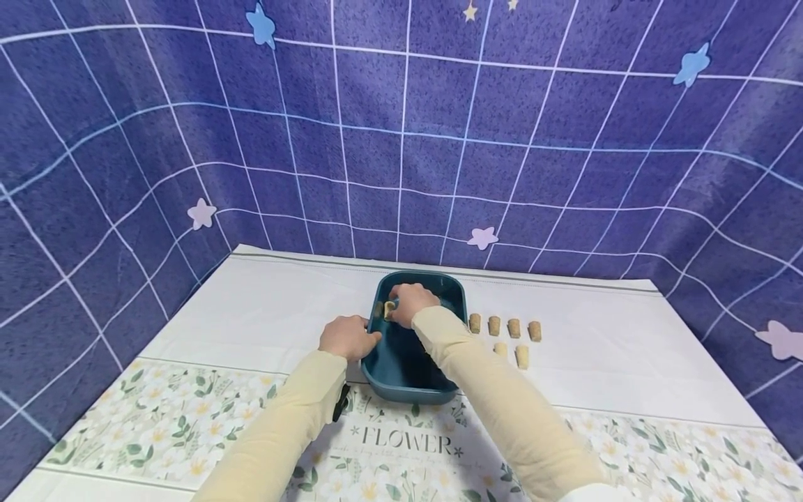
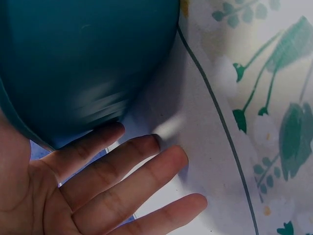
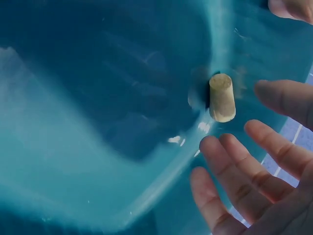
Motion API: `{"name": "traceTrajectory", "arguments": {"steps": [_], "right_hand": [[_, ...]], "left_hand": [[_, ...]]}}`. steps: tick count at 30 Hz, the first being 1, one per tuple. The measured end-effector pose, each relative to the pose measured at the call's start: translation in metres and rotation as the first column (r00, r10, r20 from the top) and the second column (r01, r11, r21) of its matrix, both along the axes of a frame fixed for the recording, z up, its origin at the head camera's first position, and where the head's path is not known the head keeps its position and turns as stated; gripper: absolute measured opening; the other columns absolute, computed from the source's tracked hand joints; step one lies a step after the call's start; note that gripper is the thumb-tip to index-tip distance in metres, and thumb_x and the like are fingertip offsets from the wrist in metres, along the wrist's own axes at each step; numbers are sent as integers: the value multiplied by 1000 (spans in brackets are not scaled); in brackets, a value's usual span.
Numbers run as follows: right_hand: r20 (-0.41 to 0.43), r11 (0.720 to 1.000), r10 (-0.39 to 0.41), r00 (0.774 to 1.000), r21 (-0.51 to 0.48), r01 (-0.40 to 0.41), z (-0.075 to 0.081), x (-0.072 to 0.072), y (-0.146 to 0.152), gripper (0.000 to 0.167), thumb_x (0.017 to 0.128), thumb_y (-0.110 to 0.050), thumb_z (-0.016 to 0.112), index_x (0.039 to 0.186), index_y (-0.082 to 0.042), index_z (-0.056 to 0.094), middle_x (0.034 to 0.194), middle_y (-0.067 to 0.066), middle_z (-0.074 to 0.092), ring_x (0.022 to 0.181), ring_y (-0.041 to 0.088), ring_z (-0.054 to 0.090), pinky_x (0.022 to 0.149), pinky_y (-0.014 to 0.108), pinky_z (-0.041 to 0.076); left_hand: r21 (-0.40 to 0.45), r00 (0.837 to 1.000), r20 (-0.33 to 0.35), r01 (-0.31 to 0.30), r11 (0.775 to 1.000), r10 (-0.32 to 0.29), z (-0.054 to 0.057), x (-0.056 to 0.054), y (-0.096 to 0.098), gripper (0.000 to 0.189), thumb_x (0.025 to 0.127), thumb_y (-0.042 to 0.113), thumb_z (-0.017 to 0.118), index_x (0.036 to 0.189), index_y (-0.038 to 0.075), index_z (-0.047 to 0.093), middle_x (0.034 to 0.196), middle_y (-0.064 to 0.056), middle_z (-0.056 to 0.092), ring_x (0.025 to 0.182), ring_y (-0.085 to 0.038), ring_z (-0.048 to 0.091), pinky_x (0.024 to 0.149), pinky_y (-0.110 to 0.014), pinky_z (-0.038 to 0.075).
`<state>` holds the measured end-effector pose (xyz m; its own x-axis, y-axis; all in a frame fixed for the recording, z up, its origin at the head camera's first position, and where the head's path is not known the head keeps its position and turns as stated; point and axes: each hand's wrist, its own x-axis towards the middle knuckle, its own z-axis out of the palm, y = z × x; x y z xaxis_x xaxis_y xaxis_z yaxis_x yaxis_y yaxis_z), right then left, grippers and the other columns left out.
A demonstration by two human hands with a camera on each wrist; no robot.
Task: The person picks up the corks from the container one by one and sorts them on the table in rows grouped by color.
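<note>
A dark teal tub (image 1: 410, 395) stands on the table. My left hand (image 1: 348, 337) holds its left rim, thumb over the inside and fingers along the outer wall; in the left wrist view the fingers (image 2: 117, 166) are straight and spread, the foremost touching the tub. My right hand (image 1: 414, 302) reaches inside the tub near its far left part. Beside it is a pale tapered cork (image 3: 222, 98) close to the tub's wall. The right wrist view has the fingers (image 3: 239, 188) extended and apart from the cork, with a gap between.
Right of the tub stands a row of several brown corks (image 1: 494, 325), with two paler corks (image 1: 522, 357) in front, one partly behind my right sleeve. A floral cloth strip (image 1: 201, 411) runs along the table's front. Blue gridded fabric (image 1: 439, 167) hangs behind and at both sides.
</note>
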<state>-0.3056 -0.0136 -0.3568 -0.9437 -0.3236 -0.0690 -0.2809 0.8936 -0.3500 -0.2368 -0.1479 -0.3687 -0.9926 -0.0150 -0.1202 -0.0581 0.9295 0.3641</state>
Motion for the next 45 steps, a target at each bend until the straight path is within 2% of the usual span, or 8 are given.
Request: {"name": "traceTrajectory", "arguments": {"steps": [6,12,16,20,26,31,39,45], "right_hand": [[-1,999,-38,999,-4,38,-9,0,-5,46,92,-24,77,136,-15,65,124,13,69,110,31,66,92,51,52],[-7,997,-81,997,20,81,-19,1,-8,54,91,-25,78,141,-17,60,120,13,69,104,28,68,86,47,55],[-26,995,-81,996,59,82,-24,0,-10,55,91,-27,78,142,-18,60,126,12,68,109,29,67,88,48,54],[-43,992,-64,997,104,69,-25,0,-11,54,91,-28,78,141,-18,60,127,12,65,113,31,65,90,50,54],[-82,992,-49,995,109,58,-26,2,-11,39,91,-28,78,125,-12,66,115,13,67,107,32,67,86,50,55],[-91,995,-42,995,92,50,-26,2,-10,28,90,-28,80,109,-11,69,109,12,70,102,31,69,83,49,56],[-14,993,-27,1000,116,28,-21,0,-9,16,90,-24,79,100,-15,72,105,7,73,100,27,70,84,47,56],[30,986,4,1000,164,-9,-5,6,-6,18,88,-28,80,98,-14,76,108,7,73,102,27,69,86,45,56]], "left_hand": [[-5,1000,-16,14,1000,-14,-2,1,1,27,98,33,63,95,10,77,72,-5,64,69,-22,59,67,-35,48],[-8,1000,-9,13,1000,-14,-2,0,2,29,99,33,63,104,9,78,73,-6,65,68,-22,59,67,-35,48],[-7,1000,-6,14,1000,-14,-1,1,2,31,99,32,62,110,7,77,75,-7,66,68,-23,60,68,-36,49],[9,1000,-4,13,1000,-13,0,2,2,30,99,31,62,106,7,77,69,-5,62,65,-22,58,64,-33,46],[9,1000,-15,18,1000,-18,1,2,2,28,99,31,62,100,7,76,68,-5,61,64,-22,58,63,-34,46],[15,1000,-14,15,1000,-15,0,1,2,27,99,30,62,88,9,74,65,-4,60,63,-21,57,62,-33,45],[13,1000,-20,22,1000,-21,0,1,2,30,99,30,62,76,12,68,60,-2,55,60,-20,56,60,-32,42],[-9,999,-29,19,1000,-19,2,2,1,27,99,31,63,82,11,72,65,-3,60,66,-21,59,65,-35,46]]}}
